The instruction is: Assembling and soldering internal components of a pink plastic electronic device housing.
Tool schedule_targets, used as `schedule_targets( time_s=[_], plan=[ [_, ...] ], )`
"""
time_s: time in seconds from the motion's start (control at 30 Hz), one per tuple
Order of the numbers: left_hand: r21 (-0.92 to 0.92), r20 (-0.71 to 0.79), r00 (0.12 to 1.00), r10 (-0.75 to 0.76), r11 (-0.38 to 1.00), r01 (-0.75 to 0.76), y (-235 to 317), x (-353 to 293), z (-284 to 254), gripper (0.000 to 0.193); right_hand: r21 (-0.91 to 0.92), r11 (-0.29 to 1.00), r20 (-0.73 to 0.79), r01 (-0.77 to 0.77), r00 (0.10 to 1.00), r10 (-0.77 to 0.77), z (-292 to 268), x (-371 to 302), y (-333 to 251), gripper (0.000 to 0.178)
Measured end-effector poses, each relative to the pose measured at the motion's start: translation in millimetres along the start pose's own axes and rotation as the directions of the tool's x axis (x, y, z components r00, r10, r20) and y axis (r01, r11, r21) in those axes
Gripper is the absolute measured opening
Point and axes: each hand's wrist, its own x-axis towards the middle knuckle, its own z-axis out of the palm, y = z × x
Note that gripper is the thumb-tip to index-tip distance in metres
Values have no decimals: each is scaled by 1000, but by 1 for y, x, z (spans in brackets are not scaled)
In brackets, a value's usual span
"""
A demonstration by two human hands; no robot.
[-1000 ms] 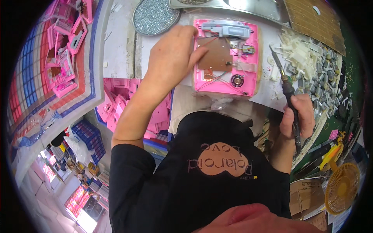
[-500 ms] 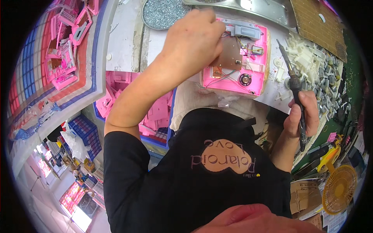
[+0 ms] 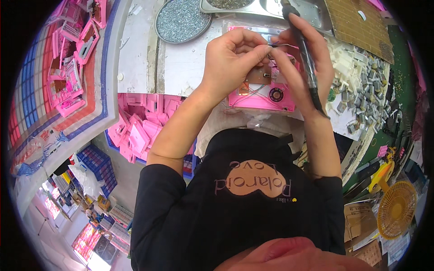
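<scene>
Left hand (image 3: 230,58) pinches a screw (image 3: 272,45) at the driver (image 3: 304,54) gripped by right hand (image 3: 307,58); open pink casing (image 3: 262,97) unfastened yet.

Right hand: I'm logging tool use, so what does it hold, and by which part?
The right hand holds a dark electric screwdriver by its shaft, against the palm; its fingers meet the left hand at a tiny part.

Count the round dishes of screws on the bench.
1. The round dish of screws sits at the bench's far edge, left of both hands. A rectangular metal tray beside it also holds some; others may be hidden.
</scene>
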Motion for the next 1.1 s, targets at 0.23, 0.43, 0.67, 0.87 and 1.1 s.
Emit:
schedule_targets(
  time_s=[0.23,0.43,0.67,0.87,1.1],
  plan=[
    [337,22,987,162,928,-160,-3,2,-9,14,-177,983,-8,55,998,-58,1,4,5,53],
    [533,203,942,266,777,-334,3,11,-15,14,-221,974,4,42,999,-43,-6,2,3,46],
    [590,176,969,173,769,-244,19,11,-8,11,-250,960,-132,125,978,-162,-27,-8,1,36],
    [692,225,938,266,634,-345,6,13,-10,12,-235,942,-81,241,961,-266,-80,-24,-13,30],
    [688,212,952,219,659,-305,14,9,-9,10,-394,894,-21,213,970,-241,-80,-43,-20,29]
  ],
)
